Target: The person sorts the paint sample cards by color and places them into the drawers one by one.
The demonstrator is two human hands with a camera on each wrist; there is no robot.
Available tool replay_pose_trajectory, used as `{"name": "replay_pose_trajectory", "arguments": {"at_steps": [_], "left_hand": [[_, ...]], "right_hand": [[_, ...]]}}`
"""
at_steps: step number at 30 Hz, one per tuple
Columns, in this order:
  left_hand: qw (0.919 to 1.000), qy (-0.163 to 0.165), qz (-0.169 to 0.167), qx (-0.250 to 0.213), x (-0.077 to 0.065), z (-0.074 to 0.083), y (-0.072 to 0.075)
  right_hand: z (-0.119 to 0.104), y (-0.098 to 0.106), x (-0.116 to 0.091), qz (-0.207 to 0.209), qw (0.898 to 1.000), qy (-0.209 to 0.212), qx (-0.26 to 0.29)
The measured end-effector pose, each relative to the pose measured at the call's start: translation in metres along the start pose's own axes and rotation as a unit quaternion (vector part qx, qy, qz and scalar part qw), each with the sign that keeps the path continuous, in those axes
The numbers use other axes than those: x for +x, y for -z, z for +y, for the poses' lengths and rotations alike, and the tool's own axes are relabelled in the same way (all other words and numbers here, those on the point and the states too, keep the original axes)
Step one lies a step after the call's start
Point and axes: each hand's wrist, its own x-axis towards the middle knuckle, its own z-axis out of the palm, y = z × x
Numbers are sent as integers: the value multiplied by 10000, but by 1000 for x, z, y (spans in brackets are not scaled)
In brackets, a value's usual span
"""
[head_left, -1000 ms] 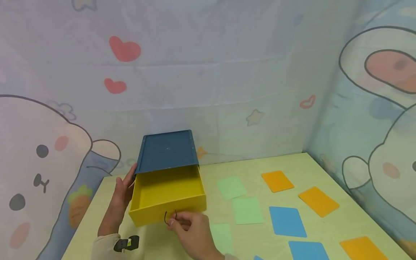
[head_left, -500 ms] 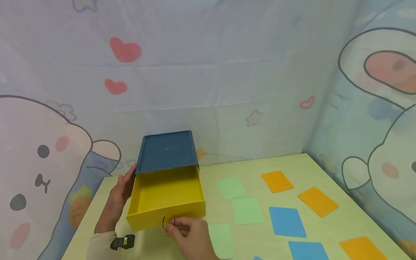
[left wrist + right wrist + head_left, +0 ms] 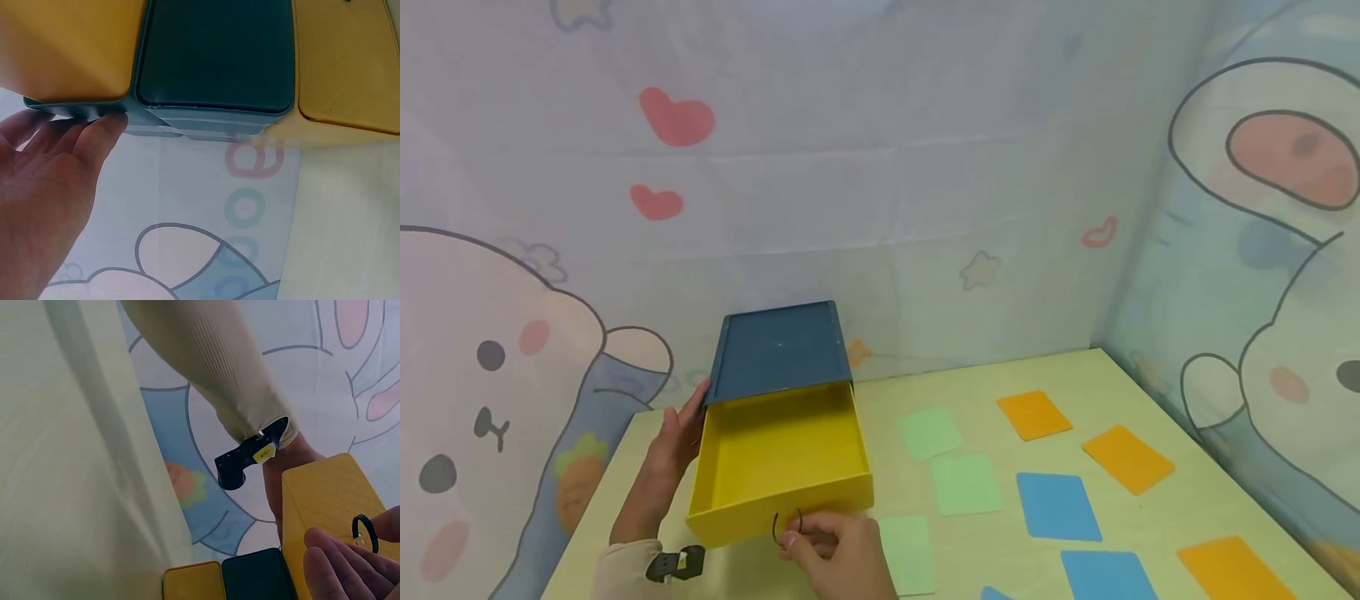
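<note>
A yellow drawer (image 3: pixel 737 521) stands pulled out of a dark blue cabinet (image 3: pixel 778 350) against the back wall. Nothing lies inside the part of the drawer that shows. My right hand (image 3: pixel 848 557) pinches the thin black loop pull (image 3: pixel 775 529) on its front between thumb and fingers; the loop (image 3: pixel 369 532) also shows in the right wrist view. On the cabinet's left side rests my left hand (image 3: pixel 670 454), its fingers stretched along the wall. In the left wrist view, the left hand (image 3: pixel 53 175) touches the dark frame next to the yellow drawer (image 3: pixel 75 44).
A dark teal drawer front (image 3: pixel 215 56) and another yellow front (image 3: pixel 350 62) sit below the pulled drawer. To the right, green sheets (image 3: pixel 966 483), orange sheets (image 3: pixel 1033 414) and blue sheets (image 3: pixel 1058 506) lie flat on the pale table (image 3: pixel 925 382).
The yellow drawer has slid a little farther out towards me, with my right hand on its loop. My left hand stays against the cabinet's side. The head view has shifted slightly.
</note>
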Motion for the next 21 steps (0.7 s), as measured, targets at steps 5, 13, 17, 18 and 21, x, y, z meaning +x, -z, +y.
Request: {"name": "replay_pose_trajectory", "arguments": {"at_steps": [5,13,17,18,21], "left_hand": [[9998,59,-41,-167,1,0,-1],[10000,78,-34,10,0,-3,0],[10000,16,-24,22,0,-5,1],[10000,1,-22,33,0,-5,1],[10000,-61,-28,-18,0,-6,1]], "right_hand": [[4,1,-2,27,9999,-107,-20],[7,1,-5,16,9999,-154,65],[7,2,-7,-66,9995,-307,-4],[8,2,-7,-92,9994,-323,-53],[14,5,-11,-237,9982,-548,-76]]}}
